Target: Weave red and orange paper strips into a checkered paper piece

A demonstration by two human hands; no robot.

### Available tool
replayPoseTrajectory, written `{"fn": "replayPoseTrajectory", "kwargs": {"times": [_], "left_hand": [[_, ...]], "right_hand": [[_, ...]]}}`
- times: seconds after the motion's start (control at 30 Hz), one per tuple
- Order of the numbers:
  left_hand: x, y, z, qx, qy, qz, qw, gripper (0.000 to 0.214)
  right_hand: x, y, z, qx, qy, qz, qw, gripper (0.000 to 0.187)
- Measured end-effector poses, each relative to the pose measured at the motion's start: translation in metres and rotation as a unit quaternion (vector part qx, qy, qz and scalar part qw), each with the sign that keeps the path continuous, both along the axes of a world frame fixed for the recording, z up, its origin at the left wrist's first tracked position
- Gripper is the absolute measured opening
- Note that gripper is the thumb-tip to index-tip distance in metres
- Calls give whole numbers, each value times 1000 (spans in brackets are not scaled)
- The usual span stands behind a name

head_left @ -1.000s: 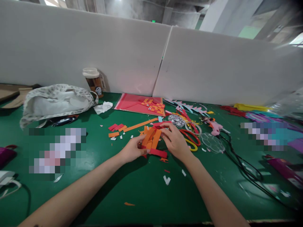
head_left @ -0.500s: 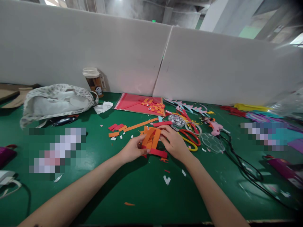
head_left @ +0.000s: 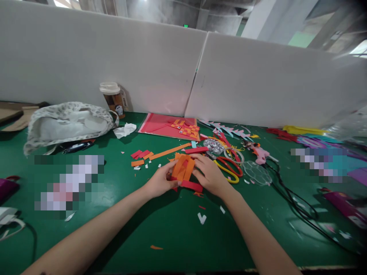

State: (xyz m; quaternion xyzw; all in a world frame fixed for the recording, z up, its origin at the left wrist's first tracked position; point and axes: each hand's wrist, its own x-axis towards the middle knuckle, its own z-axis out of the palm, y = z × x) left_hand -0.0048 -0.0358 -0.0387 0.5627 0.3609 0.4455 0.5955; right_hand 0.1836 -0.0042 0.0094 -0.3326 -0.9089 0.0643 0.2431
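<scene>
Orange paper strips (head_left: pixel 182 170) stand side by side between my hands, with a bit of red showing among them. A red strip (head_left: pixel 192 186) crosses their lower end. My left hand (head_left: pixel 160 179) is closed on the left side of the strips, thumb at the lower edge. The fingers of my right hand (head_left: pixel 210 173) are bent round the right side and top of the same strips; some fingertips are hidden. Just beyond lie a long orange strip (head_left: pixel 170 151) and a red strip (head_left: pixel 197 150). Scissors (head_left: pixel 230 168) with red and yellow handles lie right of my right hand.
A red sheet pack (head_left: pixel 157 128) carries a woven orange-and-red paper fish (head_left: pixel 187 129). A pink glue gun (head_left: pixel 260 154) trails a black cable to the right. A cloth bag (head_left: pixel 69 124) and a lidded cup (head_left: pixel 112 99) stand at the back left. Paper scraps (head_left: pixel 202 218) litter the green table.
The gap between the orange strips has narrowed, and they now lie almost edge to edge. My right fingers have shifted slightly; my left hand has barely moved.
</scene>
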Motion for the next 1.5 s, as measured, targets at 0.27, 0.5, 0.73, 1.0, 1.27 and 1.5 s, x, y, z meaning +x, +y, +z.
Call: {"fn": "replayPoseTrajectory", "kwargs": {"times": [0.27,0.5,0.73,1.0,1.27,1.5], "left_hand": [[0,0,-2,1,2,9,1000,71],[0,0,-4,-5,-5,10,1000,74],[0,0,-6,0,-1,19,1000,78],[0,0,-6,5,-9,19,1000,76],[2,-1,-4,2,-22,20,1000,75],[2,-1,-5,6,-11,31,999,74]], "right_hand": [[1,2,-8,-8,74,-43,996,16],[-1,-1,-8,-15,144,-69,987,24],[-2,-4,-5,-39,153,-46,986,24],[-7,-4,-8,-188,243,-34,951,30],[-10,-1,-10,-262,320,-75,907,31],[-10,-2,-8,-314,299,-38,900,25]]}}
